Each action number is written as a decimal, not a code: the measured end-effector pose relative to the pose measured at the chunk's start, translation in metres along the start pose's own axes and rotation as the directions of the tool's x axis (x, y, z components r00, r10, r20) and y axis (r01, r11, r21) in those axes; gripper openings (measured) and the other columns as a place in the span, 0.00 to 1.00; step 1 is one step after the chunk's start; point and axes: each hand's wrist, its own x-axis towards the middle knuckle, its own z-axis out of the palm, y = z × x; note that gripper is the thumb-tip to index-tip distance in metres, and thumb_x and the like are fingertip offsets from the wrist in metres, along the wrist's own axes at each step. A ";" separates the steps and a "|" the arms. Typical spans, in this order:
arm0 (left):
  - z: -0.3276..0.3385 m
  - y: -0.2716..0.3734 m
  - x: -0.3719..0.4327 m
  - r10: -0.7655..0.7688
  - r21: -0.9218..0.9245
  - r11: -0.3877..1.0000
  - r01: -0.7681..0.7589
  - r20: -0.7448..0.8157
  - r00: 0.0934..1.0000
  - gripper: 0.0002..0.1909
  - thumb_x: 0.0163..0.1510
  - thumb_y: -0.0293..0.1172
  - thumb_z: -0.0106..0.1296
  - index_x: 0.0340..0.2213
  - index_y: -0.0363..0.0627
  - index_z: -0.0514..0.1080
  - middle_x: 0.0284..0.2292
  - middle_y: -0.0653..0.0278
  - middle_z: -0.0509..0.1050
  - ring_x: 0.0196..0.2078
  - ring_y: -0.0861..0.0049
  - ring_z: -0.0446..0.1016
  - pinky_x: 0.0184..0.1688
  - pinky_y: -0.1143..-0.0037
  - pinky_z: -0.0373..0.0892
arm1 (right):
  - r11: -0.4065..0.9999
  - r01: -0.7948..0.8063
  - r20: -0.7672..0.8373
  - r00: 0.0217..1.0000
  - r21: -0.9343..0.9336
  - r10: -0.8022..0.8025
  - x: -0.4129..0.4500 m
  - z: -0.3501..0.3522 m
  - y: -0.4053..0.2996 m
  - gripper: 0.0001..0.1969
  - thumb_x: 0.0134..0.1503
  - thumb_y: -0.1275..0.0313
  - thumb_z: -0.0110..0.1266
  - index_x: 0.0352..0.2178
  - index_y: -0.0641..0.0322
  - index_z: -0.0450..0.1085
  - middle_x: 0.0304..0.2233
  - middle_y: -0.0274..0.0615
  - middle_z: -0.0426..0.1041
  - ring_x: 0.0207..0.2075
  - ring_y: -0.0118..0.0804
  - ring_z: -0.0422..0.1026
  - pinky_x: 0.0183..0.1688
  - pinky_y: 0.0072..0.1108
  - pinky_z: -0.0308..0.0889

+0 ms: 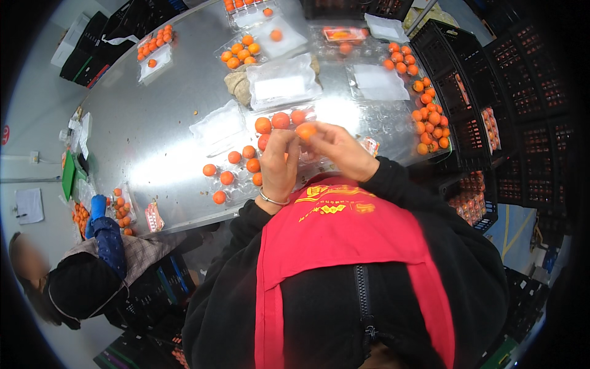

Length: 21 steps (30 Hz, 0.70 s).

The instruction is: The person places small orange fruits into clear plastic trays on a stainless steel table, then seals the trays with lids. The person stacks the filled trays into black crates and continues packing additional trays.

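My right hand [343, 150] holds an orange tomato-like fruit [306, 131] between thumb and fingers, above a clear plastic tray. My left hand [279, 168], with a bracelet at the wrist, is right beside that fruit, its fingers bent inward. Whether the left fingertips grip anything is hidden. Behind the hands, orange-red fruits [280, 121] sit in the tray. To the left, a second clear tray [239, 191] carries several spaced fruits [226, 177]. A white padded sheet [220, 127] lies beyond it, and another padded sheet [283, 83] rests on a brown cloth [237, 85].
Loose fruits [433, 119] are heaped at the right edge of the metal table [152, 115]. Stacked black crates [449, 87] stand beyond that edge. More fruit trays [240, 51] sit at the back. At the left end, a co-worker's blue-gloved hand [98, 206] is among fruits.
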 end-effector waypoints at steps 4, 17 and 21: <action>0.002 0.000 -0.003 0.053 0.001 0.999 -0.053 0.016 0.998 0.07 0.61 0.17 0.57 0.40 0.37 0.71 0.33 0.60 0.74 0.32 0.75 0.75 0.35 0.77 0.72 | 0.996 0.032 -0.060 0.998 -0.084 -0.037 0.000 0.005 0.002 0.16 0.71 0.62 0.53 0.51 0.63 0.69 0.43 0.33 0.76 0.36 0.23 0.73 0.40 0.18 0.68; 0.015 -0.007 -0.010 0.085 -0.084 0.994 -0.077 0.102 0.991 0.08 0.61 0.12 0.55 0.40 0.35 0.69 0.36 0.58 0.73 0.32 0.74 0.76 0.35 0.77 0.74 | 0.976 0.120 -0.314 0.934 -0.181 -0.173 0.011 -0.006 0.013 0.26 0.76 0.54 0.37 0.40 0.65 0.74 0.33 0.33 0.74 0.32 0.21 0.67 0.35 0.16 0.64; 0.015 -0.012 -0.013 -0.033 -0.145 0.988 0.049 0.109 0.993 0.06 0.64 0.14 0.51 0.41 0.35 0.67 0.37 0.60 0.72 0.32 0.79 0.75 0.35 0.79 0.74 | 0.982 0.151 -0.261 0.949 -0.112 -0.175 0.007 -0.008 0.010 0.26 0.76 0.52 0.36 0.45 0.64 0.74 0.30 0.29 0.72 0.28 0.18 0.66 0.29 0.14 0.62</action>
